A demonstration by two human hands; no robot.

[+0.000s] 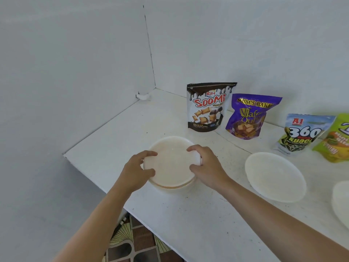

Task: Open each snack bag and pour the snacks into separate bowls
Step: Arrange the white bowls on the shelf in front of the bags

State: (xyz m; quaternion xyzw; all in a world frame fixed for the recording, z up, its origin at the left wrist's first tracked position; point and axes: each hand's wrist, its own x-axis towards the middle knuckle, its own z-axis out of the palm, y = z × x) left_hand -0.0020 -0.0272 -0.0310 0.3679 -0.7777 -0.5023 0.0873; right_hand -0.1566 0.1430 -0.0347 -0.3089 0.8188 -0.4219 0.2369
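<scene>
In front of Soomi bag (207, 108): left hand (136, 167) and right hand (205, 165) grip stacked white bowls (171, 163).
Risk: the bowls may stick together, then drop.

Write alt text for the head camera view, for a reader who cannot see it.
The left hand and right hand grip opposite sides of a white bowl on a white counter. A second bowl sits to its right, and four snack bags stand by the wall: Soomi bag, purple wafer bag, A1 360 bag, green bag.
</scene>
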